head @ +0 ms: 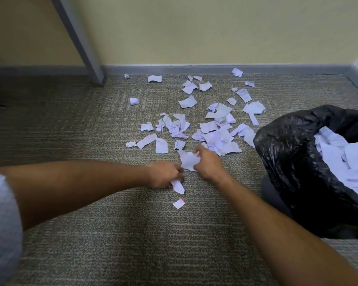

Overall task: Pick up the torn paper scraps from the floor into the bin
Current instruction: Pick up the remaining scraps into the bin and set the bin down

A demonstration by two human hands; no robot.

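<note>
Several torn white paper scraps lie scattered on the carpet, thickest in the middle and thinning toward the wall. My left hand is low on the floor with its fingers curled round a white scrap that sticks out below it. My right hand grips a larger crumpled scrap just beside the left hand. One small scrap with pink marks lies alone nearer to me. The bin, lined with a black bag, stands at the right and holds several scraps.
A grey table leg slants down to the carpet at the back left. A yellow wall with a grey baseboard closes the far side. Striped grey-brown carpet lies bare in the foreground.
</note>
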